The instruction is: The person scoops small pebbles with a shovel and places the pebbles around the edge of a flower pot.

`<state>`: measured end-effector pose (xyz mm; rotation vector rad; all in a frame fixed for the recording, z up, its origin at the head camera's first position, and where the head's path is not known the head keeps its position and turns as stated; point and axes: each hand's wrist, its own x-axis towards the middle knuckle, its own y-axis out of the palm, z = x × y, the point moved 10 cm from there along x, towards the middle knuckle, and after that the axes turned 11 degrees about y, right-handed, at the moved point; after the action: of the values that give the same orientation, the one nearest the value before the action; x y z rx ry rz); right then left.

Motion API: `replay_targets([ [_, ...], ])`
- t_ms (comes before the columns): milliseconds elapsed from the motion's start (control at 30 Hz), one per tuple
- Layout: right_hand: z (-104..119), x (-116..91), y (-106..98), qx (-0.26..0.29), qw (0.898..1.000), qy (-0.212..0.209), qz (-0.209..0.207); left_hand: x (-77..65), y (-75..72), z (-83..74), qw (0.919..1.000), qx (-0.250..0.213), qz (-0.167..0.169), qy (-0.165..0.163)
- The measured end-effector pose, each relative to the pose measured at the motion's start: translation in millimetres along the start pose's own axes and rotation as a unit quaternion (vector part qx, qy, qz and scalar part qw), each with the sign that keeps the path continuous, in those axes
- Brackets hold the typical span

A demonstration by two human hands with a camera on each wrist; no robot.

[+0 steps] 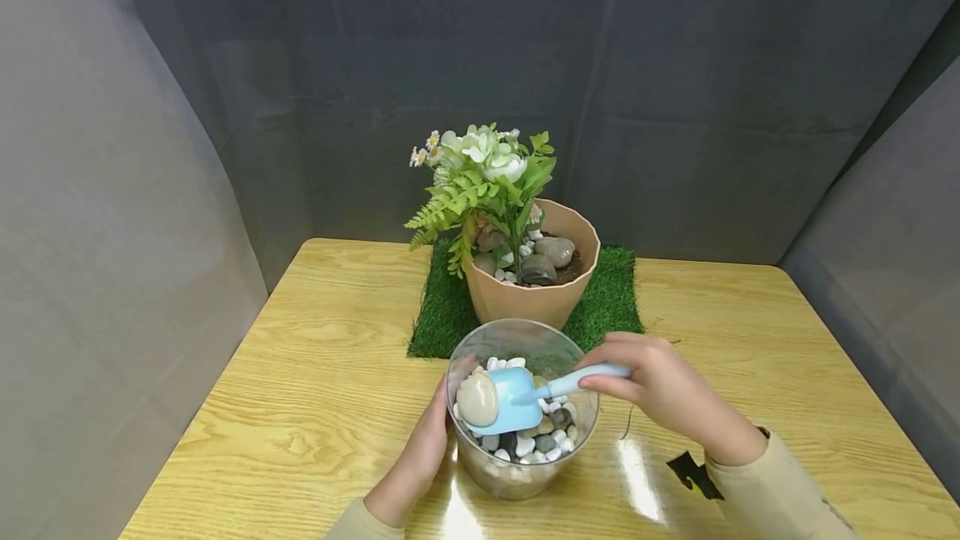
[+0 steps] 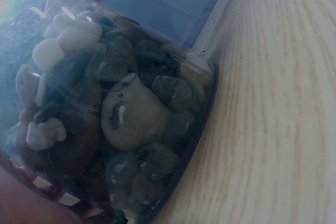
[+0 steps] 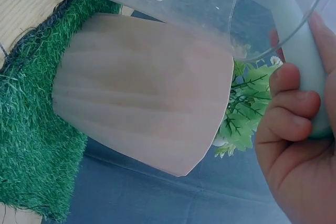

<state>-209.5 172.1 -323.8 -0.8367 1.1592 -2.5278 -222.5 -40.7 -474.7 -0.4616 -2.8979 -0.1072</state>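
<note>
My right hand (image 1: 648,377) grips the light blue handle of a small garden trowel (image 1: 517,400). In the right wrist view, the fingers curl round that handle (image 3: 302,40). The blade is inside the clear round container (image 1: 491,477) and carries a large smooth beige stone (image 1: 477,400). Below it lie white, grey and dark pebbles (image 1: 525,444). My left hand (image 1: 423,444) holds the container at its left side, its fingers partly behind the wall. Through that wall, the left wrist view shows a big pale stone (image 2: 131,114) among darker ones.
Just behind the container, a peach plant pot (image 1: 525,302) stands on a green artificial grass mat (image 1: 607,319). White flowers (image 1: 487,152) with fern leaves and several stones fill the pot. The wooden table (image 1: 300,373) is backed by dark grey cloth (image 1: 450,40).
</note>
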Motion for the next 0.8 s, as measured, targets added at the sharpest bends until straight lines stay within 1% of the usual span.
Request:
replay_targets([
  [200,-7.7,-3.4,-4.7,-0.01,1.0,0.022,-0.018,-0.1,1.0,-0.5,1.0,0.001,0.006,0.0],
  [367,-11.9,-5.2,-7.9,0.002,0.999,0.035,-0.028,0.1,0.1,-0.4,1.0,0.0,-0.001,0.003],
  [600,-17.4,-8.1,-9.3,0.015,0.998,0.042,-0.04,0.2,-0.4,-0.7,1.0,0.001,-0.005,0.006],
  [800,-23.7,-10.1,-11.5,0.018,0.996,0.064,-0.054,0.1,-0.7,0.5,1.0,0.0,-0.008,0.002],
])
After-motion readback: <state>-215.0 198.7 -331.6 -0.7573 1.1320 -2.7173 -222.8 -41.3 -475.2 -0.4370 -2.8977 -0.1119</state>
